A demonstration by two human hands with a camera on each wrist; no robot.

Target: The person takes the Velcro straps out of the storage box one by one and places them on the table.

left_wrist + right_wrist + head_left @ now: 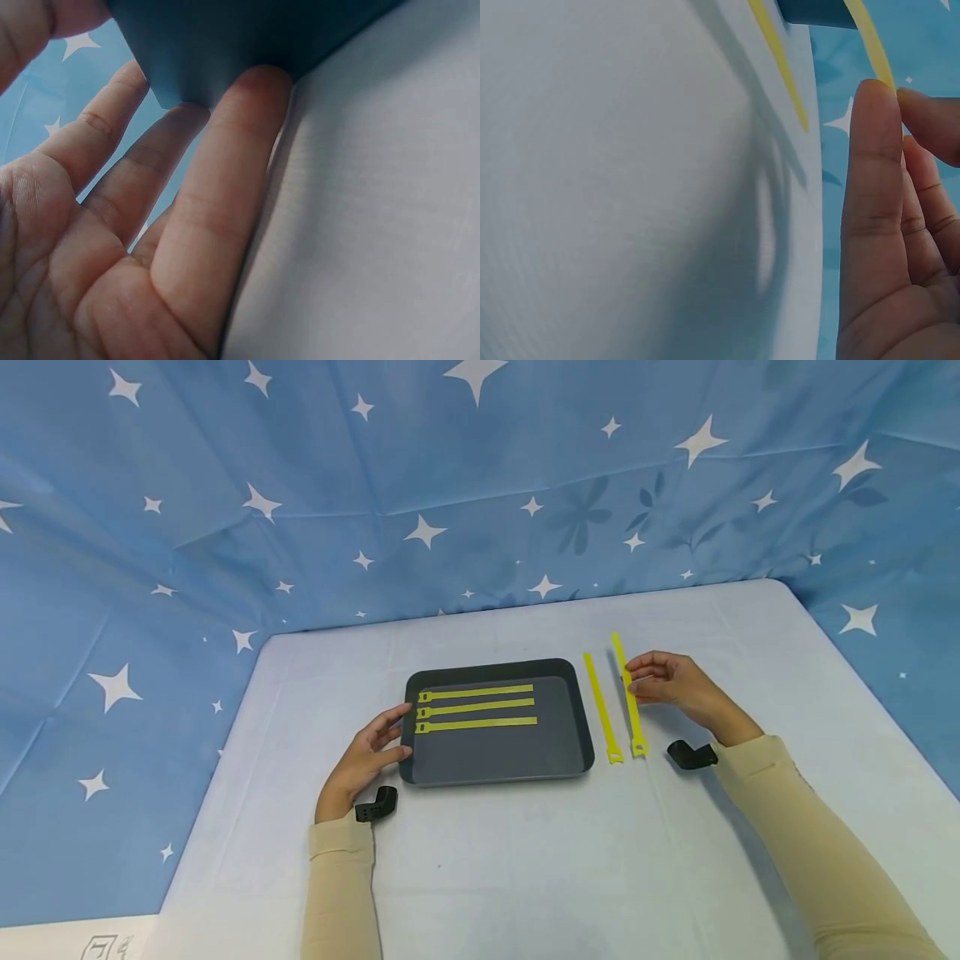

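My right hand (671, 685) pinches a yellow hook-and-loop cable tie (630, 702) between thumb and fingertip, with its slotted end toward me. In the right wrist view, the pinched tie (871, 45) stands off the table and casts a shadow. Just left of it, a second yellow cable tie (602, 706) lies on the table. My left hand (363, 760) touches the left edge of a dark grey tray (495, 768), fingers extended. The left wrist view shows fingertips against the tray's dark outer wall (202, 45). Inside the tray lie three yellow cable ties (476, 712), roughly parallel, slotted ends left.
A white cloth covers the table (525, 877). Behind it hangs a blue curtain (315, 468) with white stars. Black wrist cameras (377, 804) sit at both wrists. A pale printed item (90, 939) shows at the lower left corner.
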